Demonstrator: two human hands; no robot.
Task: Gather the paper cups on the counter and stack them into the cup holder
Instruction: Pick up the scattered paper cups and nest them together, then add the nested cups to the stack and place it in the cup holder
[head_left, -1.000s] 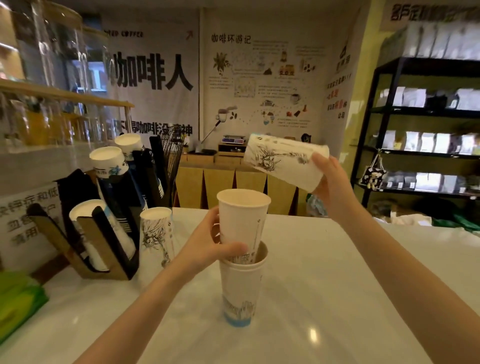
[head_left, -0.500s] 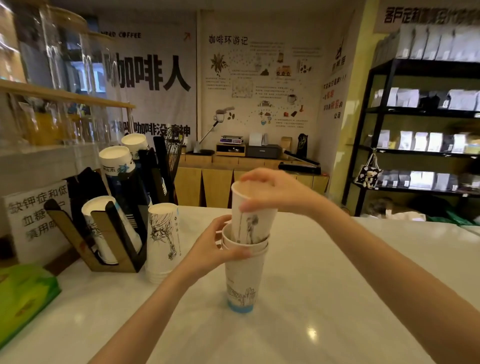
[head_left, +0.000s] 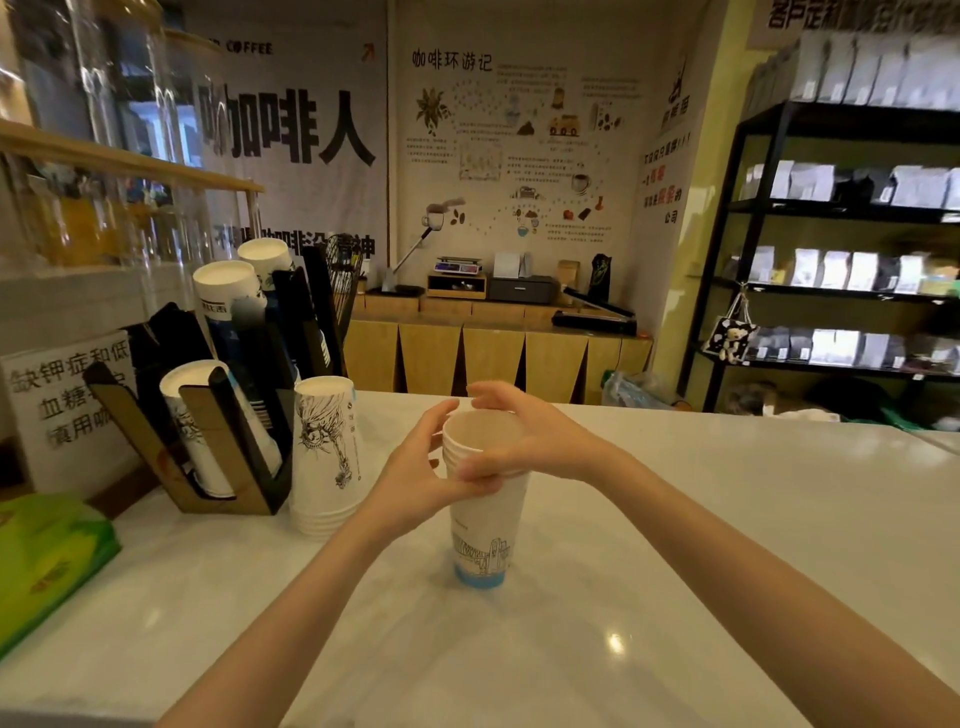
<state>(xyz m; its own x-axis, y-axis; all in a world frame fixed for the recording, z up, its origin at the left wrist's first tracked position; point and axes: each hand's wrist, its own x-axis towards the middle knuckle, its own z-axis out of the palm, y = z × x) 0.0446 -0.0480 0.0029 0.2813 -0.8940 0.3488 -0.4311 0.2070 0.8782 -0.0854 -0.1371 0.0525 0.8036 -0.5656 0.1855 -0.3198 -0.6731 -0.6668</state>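
Note:
An upright stack of nested white paper cups (head_left: 485, 525) with a blue base band stands on the white counter (head_left: 675, 519) in the middle. My left hand (head_left: 415, 467) grips the stack's upper left side. My right hand (head_left: 524, 441) wraps the rims from the right and back. A second stack of cups (head_left: 327, 457), turned upside down and printed with a black drawing, stands to the left. Beside it is the black and wood cup holder (head_left: 234, 431), with tilted rows of cups in its slots.
A green packet (head_left: 47, 556) lies at the counter's left edge. A white sign with printed characters (head_left: 62, 405) stands behind the holder. A glass case on a wooden shelf (head_left: 104, 156) rises at the left. Black shelving with bags (head_left: 852, 234) fills the far right.
My right hand brought a printed cup down from the air and pushed it into the stack. The cups now sit fully nested, and both hands close around the rims.

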